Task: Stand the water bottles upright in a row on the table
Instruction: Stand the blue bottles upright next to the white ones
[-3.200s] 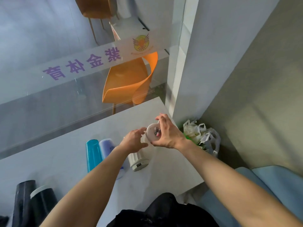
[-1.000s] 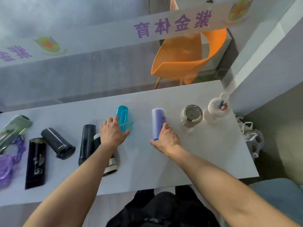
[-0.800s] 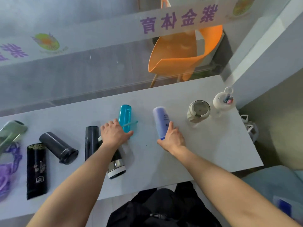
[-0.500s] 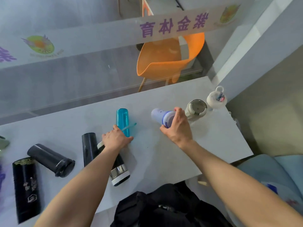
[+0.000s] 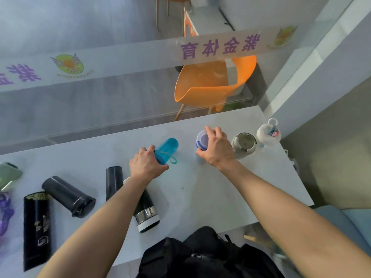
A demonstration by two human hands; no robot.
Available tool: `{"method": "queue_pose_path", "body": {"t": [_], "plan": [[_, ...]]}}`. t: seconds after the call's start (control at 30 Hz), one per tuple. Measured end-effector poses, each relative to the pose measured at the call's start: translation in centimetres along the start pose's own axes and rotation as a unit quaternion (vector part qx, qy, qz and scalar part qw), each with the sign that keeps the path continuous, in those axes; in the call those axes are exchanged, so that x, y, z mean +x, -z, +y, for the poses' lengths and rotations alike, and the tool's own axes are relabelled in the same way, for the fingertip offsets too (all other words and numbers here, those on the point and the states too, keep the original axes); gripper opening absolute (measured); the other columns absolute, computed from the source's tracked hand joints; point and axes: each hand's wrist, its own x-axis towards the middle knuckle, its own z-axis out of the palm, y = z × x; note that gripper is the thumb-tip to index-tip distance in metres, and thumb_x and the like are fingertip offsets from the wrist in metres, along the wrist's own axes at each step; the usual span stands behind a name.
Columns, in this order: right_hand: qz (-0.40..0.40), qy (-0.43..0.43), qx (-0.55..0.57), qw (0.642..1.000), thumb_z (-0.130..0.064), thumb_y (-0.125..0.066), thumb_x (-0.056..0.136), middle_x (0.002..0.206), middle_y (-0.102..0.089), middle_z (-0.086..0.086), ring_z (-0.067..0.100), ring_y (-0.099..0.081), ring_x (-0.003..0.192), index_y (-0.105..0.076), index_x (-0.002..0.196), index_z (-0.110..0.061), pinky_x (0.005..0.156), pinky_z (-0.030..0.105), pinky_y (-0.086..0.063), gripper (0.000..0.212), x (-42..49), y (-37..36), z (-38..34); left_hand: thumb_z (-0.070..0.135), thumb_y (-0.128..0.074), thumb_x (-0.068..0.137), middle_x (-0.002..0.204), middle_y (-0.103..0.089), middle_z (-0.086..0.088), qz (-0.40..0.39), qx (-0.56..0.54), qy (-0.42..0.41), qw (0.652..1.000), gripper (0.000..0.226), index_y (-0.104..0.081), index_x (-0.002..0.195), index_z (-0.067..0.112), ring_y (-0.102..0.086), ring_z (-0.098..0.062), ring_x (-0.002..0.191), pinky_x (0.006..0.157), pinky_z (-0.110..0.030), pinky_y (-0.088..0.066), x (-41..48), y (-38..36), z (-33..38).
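My right hand [image 5: 215, 148] grips the lavender bottle [image 5: 201, 139], which stands upright on the grey table [image 5: 220, 189]. To its right a beige bottle [image 5: 244, 144] and a white bottle [image 5: 268, 134] stand upright in a line. My left hand [image 5: 145, 166] is closed on the lower end of the blue bottle [image 5: 167, 149], which is tilted with its far end raised. Several dark bottles lie flat: one with a steel band [image 5: 147, 211] under my left forearm, a black one [image 5: 113, 182], another black one [image 5: 69, 196] and a black one with gold print [image 5: 37, 227].
A green bottle [image 5: 9, 174] and a purple item [image 5: 5, 211] lie at the left edge. A glass partition with an orange chair [image 5: 212, 85] behind it borders the table's far side. A wall stands at the right. A black bag [image 5: 200, 255] sits at the near edge.
My right hand has lifted the lavender bottle from lying to upright beside the beige one. My left hand has taken hold of the blue bottle and tipped its far end up.
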Motion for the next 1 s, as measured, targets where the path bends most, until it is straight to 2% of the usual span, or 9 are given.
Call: {"method": "queue_pose_path", "body": {"t": [0.07, 0.2, 0.23, 0.3, 0.37, 0.4, 0.6, 0.83, 1.0], "plan": [[-0.015, 0.01, -0.003, 1.0, -0.049, -0.084, 0.077, 0.136, -0.05, 0.012, 0.037, -0.058, 0.119, -0.038, 0.16, -0.018, 0.096, 0.043, -0.055, 0.099, 0.1, 0.1, 0.2, 0.059, -0.087, 0.074, 0.115, -0.06, 0.004, 0.02, -0.028, -0.013, 0.999, 0.076, -0.051, 0.135, 0.029, -0.059, -0.015, 0.097, 0.087, -0.037, -0.061, 0.0, 1.3, 1.2], [-0.061, -0.028, -0.004, 0.998, -0.053, -0.089, 0.072, 0.142, -0.048, 0.015, 0.036, -0.058, 0.122, -0.013, 0.169, -0.013, 0.098, 0.044, -0.054, 0.129, -0.1, 0.6, 1.0, 0.046, -0.093, 0.068, 0.121, -0.06, 0.001, 0.064, -0.039, -0.044, 0.996, 0.087, -0.047, 0.138, 0.022, -0.057, -0.022, 0.108, 0.087, -0.041, -0.061, 0.2, 3.2, 3.9], [-0.066, -0.038, -0.012, 0.997, -0.052, -0.089, 0.072, 0.141, -0.049, 0.016, 0.036, -0.058, 0.123, -0.019, 0.166, -0.011, 0.098, 0.043, -0.053, 0.124, -0.4, 0.8, 1.5, 0.045, -0.094, 0.066, 0.122, -0.062, 0.0, 0.065, -0.027, -0.051, 0.996, 0.088, -0.047, 0.137, 0.022, -0.058, -0.024, 0.109, 0.087, -0.044, -0.062, 0.2, 3.5, 4.5], [-0.084, -0.046, -0.041, 0.995, -0.046, -0.086, 0.077, 0.135, -0.054, 0.016, 0.037, -0.061, 0.124, -0.043, 0.147, -0.01, 0.098, 0.041, -0.051, 0.09, -1.5, 0.9, 3.1, 0.043, -0.095, 0.066, 0.123, -0.064, -0.001, 0.057, -0.007, -0.066, 0.996, 0.086, -0.046, 0.134, 0.023, -0.061, -0.025, 0.108, 0.086, -0.047, -0.064, 0.2, 3.7, 5.5], [-0.139, -0.035, -0.077, 0.987, -0.042, -0.076, 0.085, 0.133, -0.059, 0.015, 0.036, -0.062, 0.126, -0.055, 0.132, -0.011, 0.099, 0.039, -0.051, 0.06, -2.9, 1.0, 4.5, 0.041, -0.096, 0.069, 0.123, -0.065, -0.002, 0.043, 0.014, -0.08, 0.996, 0.081, -0.047, 0.131, 0.024, -0.06, -0.023, 0.106, 0.086, -0.046, -0.065, 0.3, 3.7, 6.2], [-0.177, -0.02, -0.095, 0.979, -0.04, -0.073, 0.087, 0.135, -0.06, 0.014, 0.036, -0.062, 0.127, -0.058, 0.132, -0.012, 0.101, 0.039, -0.051, 0.055, -3.7, 0.9, 5.2, 0.04, -0.096, 0.07, 0.123, -0.065, -0.002, 0.039, 0.023, -0.088, 0.995, 0.079, -0.048, 0.131, 0.024, -0.059, -0.023, 0.106, 0.086, -0.045, -0.064, 0.3, 3.7, 6.5], [-0.314, 0.057, -0.12, 0.94, -0.035, -0.066, 0.091, 0.141, -0.06, 0.015, 0.036, -0.064, 0.127, -0.058, 0.143, -0.014, 0.105, 0.042, -0.052, 0.056, -7.5, -0.9, 7.1, 0.03, -0.1, 0.07, 0.126, -0.063, -0.004, 0.027, 0.038, -0.073, 0.996, 0.083, -0.046, 0.132, 0.023, -0.057, -0.02, 0.104, 0.084, -0.039, -0.062, -0.4, 3.2, 6.7], [-0.325, 0.105, -0.141, 0.929, -0.031, -0.064, 0.095, 0.137, -0.061, 0.016, 0.037, -0.064, 0.127, -0.061, 0.135, -0.013, 0.103, 0.042, -0.051, 0.044, -9.1, -1.9, 6.8, 0.031, -0.102, 0.068, 0.147, -0.055, -0.005, -0.01, 0.014, -0.042, 0.999, 0.113, -0.033, 0.157, 0.029, -0.066, -0.032, 0.121, 0.097, -0.05, -0.063, -1.8, 4.2, 6.2], [-0.33, 0.142, -0.144, 0.922, -0.033, -0.063, 0.096, 0.135, -0.063, 0.015, 0.037, -0.065, 0.124, -0.062, 0.133, -0.013, 0.1, 0.042, -0.053, 0.043, -9.6, -3.3, 3.0, 0.04, -0.089, 0.087, 0.158, -0.052, -0.008, 0.034, 0.028, -0.009, 0.999, 0.088, -0.041, 0.159, 0.022, -0.064, -0.032, 0.13, 0.104, -0.049, -0.057, -5.1, 5.2, 2.3]]}}
